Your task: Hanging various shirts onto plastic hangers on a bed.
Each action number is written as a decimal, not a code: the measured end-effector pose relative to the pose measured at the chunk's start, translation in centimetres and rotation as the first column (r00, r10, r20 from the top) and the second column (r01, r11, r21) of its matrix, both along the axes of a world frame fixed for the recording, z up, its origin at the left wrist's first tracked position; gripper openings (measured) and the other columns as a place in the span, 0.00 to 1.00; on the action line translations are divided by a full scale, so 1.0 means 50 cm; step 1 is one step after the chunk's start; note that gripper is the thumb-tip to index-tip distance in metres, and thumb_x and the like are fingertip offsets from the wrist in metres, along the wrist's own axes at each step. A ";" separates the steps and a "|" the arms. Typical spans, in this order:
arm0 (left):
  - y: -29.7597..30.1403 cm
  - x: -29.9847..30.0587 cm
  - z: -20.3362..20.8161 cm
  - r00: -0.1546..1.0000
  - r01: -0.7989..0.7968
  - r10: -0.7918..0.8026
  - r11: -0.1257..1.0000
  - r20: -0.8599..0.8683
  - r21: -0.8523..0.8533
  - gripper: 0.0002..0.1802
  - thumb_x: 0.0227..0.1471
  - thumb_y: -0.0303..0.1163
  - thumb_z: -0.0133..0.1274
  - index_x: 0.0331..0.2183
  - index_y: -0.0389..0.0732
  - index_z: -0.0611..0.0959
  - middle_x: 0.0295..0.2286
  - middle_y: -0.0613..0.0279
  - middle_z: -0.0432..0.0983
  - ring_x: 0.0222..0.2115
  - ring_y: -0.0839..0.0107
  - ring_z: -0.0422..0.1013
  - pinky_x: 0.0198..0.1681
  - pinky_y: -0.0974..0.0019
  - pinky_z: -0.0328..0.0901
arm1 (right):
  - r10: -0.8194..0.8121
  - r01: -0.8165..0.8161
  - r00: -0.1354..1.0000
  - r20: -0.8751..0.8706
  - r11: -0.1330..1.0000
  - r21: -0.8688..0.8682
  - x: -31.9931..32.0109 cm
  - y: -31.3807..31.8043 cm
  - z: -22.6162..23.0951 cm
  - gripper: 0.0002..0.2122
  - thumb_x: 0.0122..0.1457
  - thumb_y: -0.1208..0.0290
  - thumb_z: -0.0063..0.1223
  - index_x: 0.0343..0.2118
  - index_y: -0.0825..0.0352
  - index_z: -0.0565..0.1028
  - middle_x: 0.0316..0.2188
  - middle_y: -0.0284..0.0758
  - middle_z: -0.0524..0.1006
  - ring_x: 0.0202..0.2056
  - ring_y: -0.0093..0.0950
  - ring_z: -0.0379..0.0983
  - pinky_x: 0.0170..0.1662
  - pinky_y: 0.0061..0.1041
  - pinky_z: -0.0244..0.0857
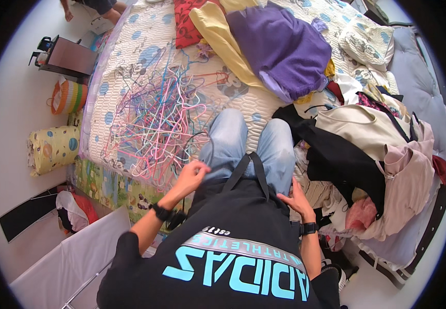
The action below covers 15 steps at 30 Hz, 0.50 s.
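Note:
My left hand (193,174) is at the left of my lap, beside my jeans (229,135), its fingers curled in. A thin dark hanger (210,147) lies close to those fingertips; what they pinch, if anything, is too small to make out. Just past this hand spreads a tangled heap of pink, white, blue and purple clothes hangers (156,123) on the patterned bed cover (122,49). Against my right thigh rests my right hand (299,200), open, with fingers stretched forward. A black strap (257,167) loops over my lap between both hands.
To the right lies a pile of clothes with a black garment (331,159) and a beige top (357,123). A purple garment (279,46) and a red cloth (186,23) are farther off. Left of the bed stand a striped basket (69,96) and a dark case (68,56). Another person (102,6) is at far left.

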State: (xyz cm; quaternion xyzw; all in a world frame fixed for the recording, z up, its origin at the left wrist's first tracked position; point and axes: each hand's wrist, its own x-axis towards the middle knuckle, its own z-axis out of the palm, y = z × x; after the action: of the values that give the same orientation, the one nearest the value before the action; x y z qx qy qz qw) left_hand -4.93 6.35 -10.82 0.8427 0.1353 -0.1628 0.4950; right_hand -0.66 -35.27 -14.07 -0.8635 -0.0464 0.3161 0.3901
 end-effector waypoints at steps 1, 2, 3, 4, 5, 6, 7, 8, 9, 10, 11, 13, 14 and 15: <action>0.019 -0.061 -0.010 0.996 -0.067 0.064 0.997 -0.066 -0.045 0.13 0.56 0.31 0.48 0.33 0.34 0.85 0.33 0.57 0.81 0.37 0.68 0.75 0.44 0.66 0.67 | 0.034 -0.032 0.993 -0.111 0.999 0.020 0.001 -0.006 0.007 0.42 0.53 0.54 0.63 0.63 0.74 0.54 0.56 0.55 0.65 0.58 0.46 0.63 0.59 0.36 0.58; 0.026 -0.117 -0.005 0.987 -0.107 0.105 0.994 -0.122 -0.005 0.14 0.56 0.31 0.48 0.33 0.34 0.85 0.32 0.57 0.82 0.36 0.68 0.76 0.43 0.66 0.67 | 0.068 -0.061 0.973 -0.220 0.997 0.040 0.000 -0.016 0.009 0.42 0.52 0.53 0.63 0.62 0.75 0.55 0.56 0.55 0.66 0.57 0.45 0.64 0.58 0.35 0.59; 0.032 -0.170 0.001 0.974 -0.142 0.146 0.989 -0.175 0.036 0.14 0.56 0.31 0.48 0.34 0.34 0.86 0.31 0.57 0.82 0.35 0.69 0.76 0.42 0.67 0.68 | 0.077 -0.074 0.990 -0.114 0.997 0.026 -0.013 -0.026 -0.006 0.34 0.53 0.53 0.62 0.53 0.77 0.65 0.46 0.55 0.73 0.48 0.48 0.71 0.52 0.37 0.65; 0.037 -0.226 0.008 0.940 -0.194 0.202 0.979 -0.274 0.055 0.14 0.56 0.31 0.48 0.33 0.33 0.86 0.32 0.54 0.82 0.36 0.67 0.77 0.42 0.66 0.68 | 0.078 -0.075 0.989 -0.125 0.997 0.024 -0.015 -0.026 -0.005 0.34 0.53 0.53 0.62 0.53 0.77 0.65 0.46 0.55 0.73 0.48 0.48 0.71 0.52 0.37 0.65; 0.038 -0.282 0.018 0.891 -0.249 0.261 0.965 -0.371 0.081 0.15 0.55 0.31 0.49 0.33 0.32 0.86 0.33 0.51 0.82 0.37 0.65 0.77 0.43 0.65 0.68 | 0.091 -0.105 0.981 -0.172 0.992 -0.073 -0.006 -0.018 0.004 0.31 0.54 0.53 0.61 0.48 0.77 0.67 0.41 0.56 0.75 0.44 0.50 0.73 0.48 0.38 0.66; 0.037 -0.331 0.031 0.853 -0.208 0.253 0.967 -0.457 0.146 0.15 0.55 0.31 0.48 0.33 0.31 0.86 0.32 0.50 0.82 0.35 0.66 0.78 0.42 0.65 0.69 | 0.098 -0.137 0.971 -0.218 0.976 -0.168 -0.002 -0.011 0.012 0.28 0.54 0.53 0.60 0.43 0.77 0.69 0.35 0.56 0.77 0.39 0.52 0.74 0.44 0.40 0.68; 0.042 -0.392 0.011 0.695 -0.319 0.343 0.935 -0.632 0.156 0.15 0.55 0.31 0.48 0.32 0.31 0.86 0.32 0.51 0.83 0.35 0.68 0.77 0.41 0.65 0.68 | 0.132 -0.151 0.986 -0.106 0.968 -0.199 -0.005 0.001 0.020 0.24 0.57 0.53 0.57 0.36 0.77 0.70 0.27 0.56 0.76 0.34 0.56 0.73 0.39 0.45 0.67; 0.038 -0.418 0.004 0.682 -0.321 0.345 0.934 -0.645 0.160 0.15 0.55 0.31 0.48 0.32 0.31 0.86 0.32 0.51 0.83 0.35 0.68 0.77 0.41 0.65 0.68 | 0.136 -0.159 0.983 -0.124 0.967 -0.198 -0.010 0.000 0.017 0.24 0.57 0.53 0.57 0.36 0.77 0.70 0.27 0.56 0.76 0.34 0.56 0.73 0.39 0.45 0.67; 0.035 -0.444 -0.001 0.673 -0.327 0.324 0.937 -0.664 0.126 0.15 0.54 0.31 0.48 0.32 0.31 0.86 0.32 0.52 0.83 0.34 0.68 0.77 0.41 0.65 0.69 | 0.188 -0.202 0.979 -0.078 0.944 -0.262 -0.011 -0.001 0.012 0.24 0.57 0.53 0.55 0.36 0.77 0.70 0.29 0.57 0.76 0.35 0.56 0.73 0.39 0.47 0.67; 0.032 -0.463 0.000 0.665 -0.335 0.306 0.937 -0.681 0.094 0.14 0.54 0.30 0.48 0.32 0.32 0.86 0.32 0.53 0.83 0.34 0.68 0.77 0.40 0.65 0.69 | 0.245 -0.242 0.969 -0.033 0.914 -0.325 -0.010 0.000 0.007 0.24 0.58 0.53 0.54 0.36 0.77 0.70 0.30 0.58 0.76 0.36 0.57 0.72 0.40 0.48 0.66; 0.027 -0.451 0.004 0.697 -0.202 0.290 0.957 -0.656 0.208 0.13 0.54 0.31 0.49 0.31 0.33 0.85 0.31 0.53 0.82 0.34 0.66 0.77 0.39 0.65 0.69 | 0.251 -0.253 0.967 -0.050 0.914 -0.318 -0.007 0.001 0.004 0.23 0.58 0.54 0.54 0.36 0.76 0.71 0.30 0.59 0.75 0.36 0.57 0.72 0.39 0.49 0.65; 0.038 -0.453 -0.049 0.885 -0.244 0.329 0.930 -0.330 0.274 0.12 0.55 0.32 0.50 0.31 0.34 0.83 0.28 0.52 0.81 0.32 0.62 0.77 0.37 0.64 0.68 | 0.261 -0.264 0.964 -0.049 0.925 -0.272 0.007 0.007 0.010 0.21 0.57 0.55 0.55 0.34 0.75 0.71 0.28 0.56 0.76 0.34 0.56 0.72 0.39 0.48 0.66; 0.047 -0.439 -0.073 0.910 -0.301 0.359 0.916 -0.208 0.266 0.11 0.56 0.33 0.51 0.30 0.34 0.82 0.28 0.51 0.80 0.31 0.60 0.76 0.36 0.63 0.68 | 0.257 -0.263 0.965 -0.058 0.933 -0.244 0.016 0.018 0.022 0.20 0.57 0.56 0.56 0.33 0.75 0.71 0.26 0.54 0.76 0.32 0.56 0.73 0.38 0.47 0.66; 0.048 -0.394 -0.074 0.894 -0.321 0.391 0.899 -0.217 0.297 0.11 0.55 0.32 0.51 0.31 0.34 0.82 0.28 0.51 0.80 0.31 0.60 0.77 0.36 0.62 0.68 | 0.269 -0.278 0.961 -0.068 0.930 -0.242 0.022 0.022 0.034 0.20 0.57 0.56 0.56 0.33 0.75 0.71 0.26 0.54 0.76 0.32 0.56 0.73 0.38 0.47 0.66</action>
State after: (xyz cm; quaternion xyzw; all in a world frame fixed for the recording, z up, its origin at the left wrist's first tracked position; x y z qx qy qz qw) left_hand -24.65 8.73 -14.50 0.8291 0.3747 -0.1639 0.3813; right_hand 0.42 -34.16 -12.35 -0.8854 -0.1195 0.3849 0.2314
